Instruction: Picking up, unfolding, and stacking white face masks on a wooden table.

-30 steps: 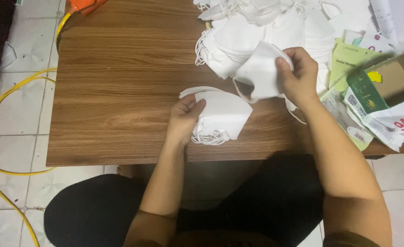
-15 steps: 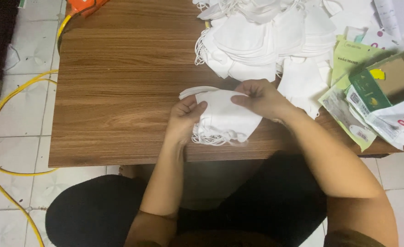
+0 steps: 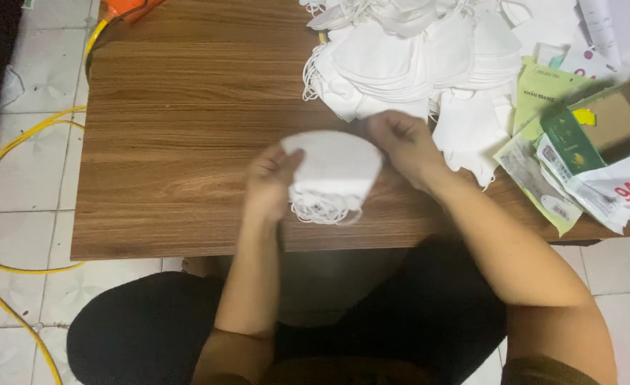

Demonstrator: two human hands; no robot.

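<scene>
both hands pinched one small stack of folded white face masks [image 3: 335, 171] near the table's [image 3: 186, 142] near edge: left hand [image 3: 272, 182] on its left rim, right hand [image 3: 404, 142] on its far right corner. ear loops hung below. big mask pile [image 3: 415, 57] sat far right, packaging [image 3: 579, 164] beside it.

- table [image 3: 186, 142]: brown wood grain, smooth, faint sheen
- folded masks [image 3: 336, 167]: white matt cloth-like fabric
- packets [image 3: 543, 142], right of frame: glossy plastic
- floor [image 3: 37, 235]: pale tiles
</scene>
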